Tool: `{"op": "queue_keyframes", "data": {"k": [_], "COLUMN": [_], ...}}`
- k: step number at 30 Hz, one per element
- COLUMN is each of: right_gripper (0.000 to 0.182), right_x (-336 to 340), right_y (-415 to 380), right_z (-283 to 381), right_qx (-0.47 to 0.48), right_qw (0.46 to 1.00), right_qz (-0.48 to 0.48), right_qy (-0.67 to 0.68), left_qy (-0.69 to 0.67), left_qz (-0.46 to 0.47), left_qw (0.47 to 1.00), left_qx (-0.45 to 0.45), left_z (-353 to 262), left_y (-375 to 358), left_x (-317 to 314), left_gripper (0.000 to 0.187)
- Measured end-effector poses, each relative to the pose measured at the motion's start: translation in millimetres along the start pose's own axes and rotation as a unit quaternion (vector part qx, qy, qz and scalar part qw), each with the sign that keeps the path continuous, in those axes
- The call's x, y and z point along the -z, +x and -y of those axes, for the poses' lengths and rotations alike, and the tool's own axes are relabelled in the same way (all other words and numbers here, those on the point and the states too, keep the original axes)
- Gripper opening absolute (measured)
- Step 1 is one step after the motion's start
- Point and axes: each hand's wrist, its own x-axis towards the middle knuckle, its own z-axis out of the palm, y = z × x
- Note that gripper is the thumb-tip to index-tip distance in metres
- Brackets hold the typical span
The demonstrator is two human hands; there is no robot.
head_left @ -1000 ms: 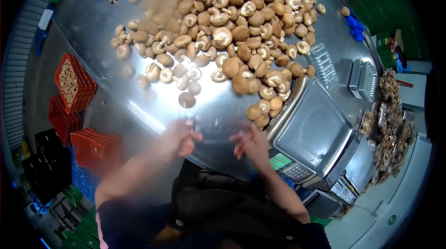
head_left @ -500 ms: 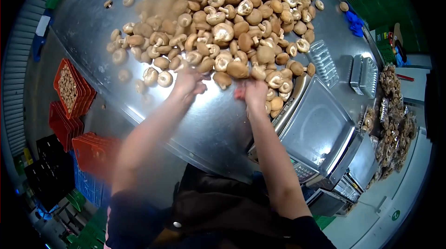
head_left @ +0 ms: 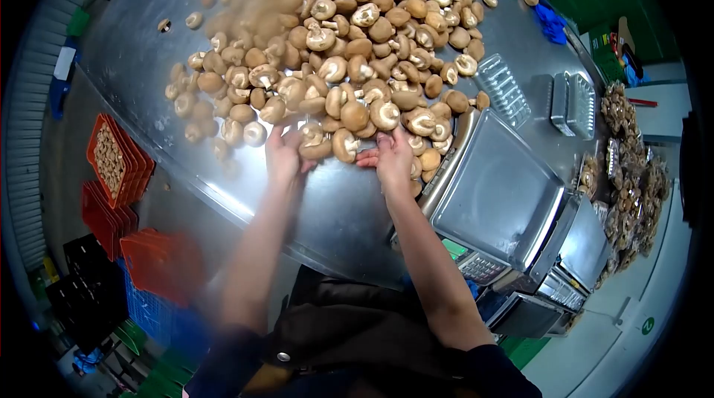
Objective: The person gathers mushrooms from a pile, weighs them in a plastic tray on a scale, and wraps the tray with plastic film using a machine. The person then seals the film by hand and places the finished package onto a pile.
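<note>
A large heap of brown shiitake mushrooms (head_left: 357, 49) covers the steel table in front of me. At its near edge, my left hand (head_left: 284, 159) is cupped with fingers apart, beside a brown-capped mushroom (head_left: 315, 147) that it seems to touch. Facing it from the other side, my right hand (head_left: 393, 162) has its fingers stretched leftward and its thumb raised. Those fingertips reach a mushroom with its pale underside showing (head_left: 344, 145). Another upturned mushroom (head_left: 384, 114) lies just beyond the right thumb. Neither hand has lifted a mushroom off the table.
A weighing scale (head_left: 498, 190) with a steel platform stands right of my right hand. Clear plastic trays (head_left: 504, 89) and stacked trays (head_left: 579, 104) lie behind it. Bagged mushrooms (head_left: 628, 190) are piled far right. Red crates (head_left: 119, 160) stand on the floor at left.
Both hands were blurred and are now steadier at the heap's near edge. My left hand has shifted slightly left and down. The mushrooms between the hands have been rearranged, and the view has shifted a little.
</note>
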Motion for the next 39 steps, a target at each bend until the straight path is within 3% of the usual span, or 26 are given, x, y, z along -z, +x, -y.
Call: {"op": "queue_keyframes", "data": {"k": [6, 9, 13, 17, 20, 24, 25, 27, 30, 33, 34, 37, 38, 39], "right_gripper": [0.030, 0.031, 0.032, 0.038, 0.039, 0.037, 0.036, 0.036, 0.044, 0.053, 0.057, 0.057, 0.051, 0.049], "right_x": [14, 33, 81, 155, 207, 255, 262, 262, 266, 262, 262, 259, 252, 245], "right_y": [-49, -70, -97, -120, -140, -155, -156, -157, -160, -170, -173, -182, -190, -199], "right_z": [28, 43, 62, 67, 68, 57, 54, 54, 51, 61, 61, 59, 59, 60], "right_qx": [-0.001, 0.082, 0.231, 0.268, 0.259, 0.222, 0.230, 0.237, 0.258, 0.237, 0.229, 0.263, 0.276, 0.270], "right_qw": [0.995, 0.986, 0.949, 0.889, 0.863, 0.839, 0.825, 0.801, 0.778, 0.807, 0.825, 0.863, 0.842, 0.839], "right_qz": [0.016, 0.005, -0.068, -0.163, -0.223, -0.263, -0.259, -0.268, -0.254, -0.257, -0.265, -0.270, -0.292, -0.268], "right_qy": [-0.101, -0.145, -0.205, -0.334, -0.372, -0.421, -0.446, -0.480, -0.513, -0.475, -0.444, -0.336, -0.360, -0.388], "left_qy": [0.036, 0.031, 0.020, 0.129, 0.176, 0.318, 0.377, 0.440, 0.476, 0.474, 0.480, 0.534, 0.530, 0.523], "left_qz": [-0.004, 0.016, 0.063, 0.162, 0.231, 0.239, 0.222, 0.178, 0.166, 0.168, 0.178, 0.195, 0.192, 0.206], "left_qw": [0.999, 0.999, 0.998, 0.977, 0.957, 0.910, 0.882, 0.792, 0.745, 0.774, 0.760, 0.675, 0.659, 0.680], "left_qx": [-0.012, -0.017, -0.016, 0.039, 0.014, -0.115, -0.174, -0.384, -0.437, -0.385, -0.399, -0.470, -0.498, -0.471], "left_z": [-9, -17, -12, 4, 30, 46, 56, 70, 73, 59, 59, 62, 70, 74], "left_y": [-49, -70, -96, -113, -123, -134, -131, -131, -146, -183, -189, -207, -205, -204], "left_x": [7, -8, -49, -102, -141, -182, -185, -188, -182, -181, -176, -171, -169, -167], "left_gripper": [0.030, 0.029, 0.029, 0.029, 0.030, 0.029, 0.027, 0.028, 0.033, 0.039, 0.046, 0.052, 0.056, 0.057]}}
